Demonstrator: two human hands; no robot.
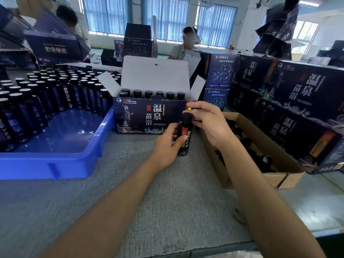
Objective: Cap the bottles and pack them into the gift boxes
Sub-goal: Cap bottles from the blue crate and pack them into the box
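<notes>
While the left hand [168,144] clamps the bottle [184,135] upright on the desk [167,198] (steadying it), the right hand [209,121] closes its grip on the cap [186,116].

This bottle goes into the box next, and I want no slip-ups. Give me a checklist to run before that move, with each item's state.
1. Bottle upright on the table, gripped by the left hand: ok.
2. Cap sitting on the bottle: ok.
3. Cap screwed tight, right hand at it: cannot tell.
4. Gift box lid open: ok.
5. Free slot in front of the packed bottles: cannot tell, the front wall hides it.
</notes>
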